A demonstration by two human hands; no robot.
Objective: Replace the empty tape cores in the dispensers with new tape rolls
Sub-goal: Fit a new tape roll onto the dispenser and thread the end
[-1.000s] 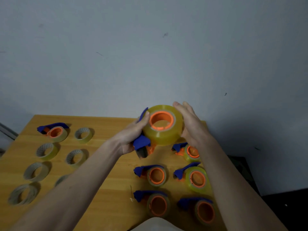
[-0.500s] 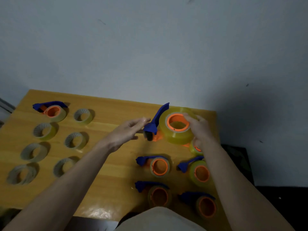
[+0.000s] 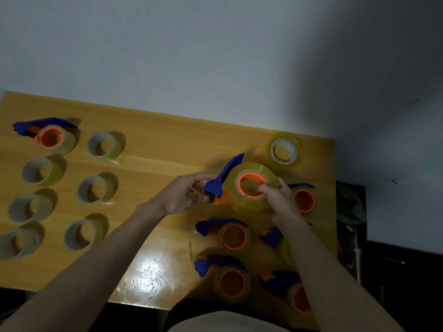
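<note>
Lowered onto the wooden table point(image 3: 153, 149), blue-handled orange dispenser point(image 3: 219, 185) with yellow tape roll point(image 3: 251, 204) lies handle far-left; left hand point(image 3: 184, 195) pinches its front, right hand point(image 3: 280, 200) grips the roll.

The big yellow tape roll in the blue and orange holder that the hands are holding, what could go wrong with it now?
1. The big yellow tape roll sits among other blue and orange tape dispensers; setting it down carelessly could knock one.
2. The left hand pinches near the blue handle, where a cutting edge may be; a finger might get scratched.
3. The right hand has a fingertip in the orange hub; a slip could tip the dispenser onto the wooden table.
</note>
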